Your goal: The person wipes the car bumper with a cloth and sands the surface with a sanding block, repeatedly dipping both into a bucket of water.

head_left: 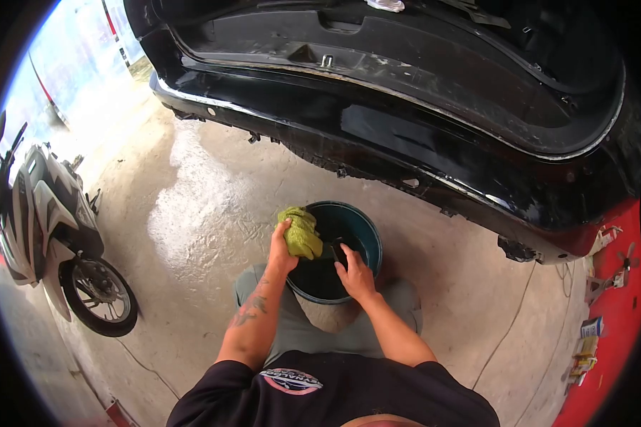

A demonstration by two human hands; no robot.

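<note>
Some bucket rim (pixel 380 248) behind cloth (pixel 302 233)

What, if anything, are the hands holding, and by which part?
Left hand: bunched green cloth, by its left side. Right hand: dark block, by its right side; exact contact unclear.

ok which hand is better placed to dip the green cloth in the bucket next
Probably the left hand: it holds the green cloth by the rim of the bucket, while the right hand is occupied with a small dark object.
</note>
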